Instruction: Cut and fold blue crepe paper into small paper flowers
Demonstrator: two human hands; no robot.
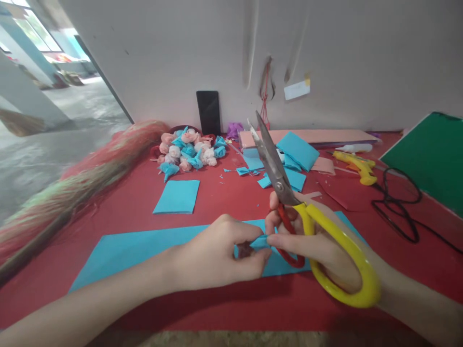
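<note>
My left hand [220, 255] pinches a small folded piece of blue paper [259, 242] between thumb and fingers. My right hand [321, 243] carries scissors [275, 171] with one yellow and one red handle loop. Their blades point up and away, slightly apart, with no paper between them. The right thumb and fingertips also meet the blue piece at its right end. Under both hands lies a long blue paper sheet [144, 250]. Beyond my left hand rests a folded blue square [177, 196].
Paper roses [188, 150] in pink, white and blue are heaped at the back, near a leaning phone [209, 112]. Blue scraps [297, 150] lie behind the scissors. A yellow glue gun [358, 166] with a black cord sits right. A broom [79, 178] lines the left edge.
</note>
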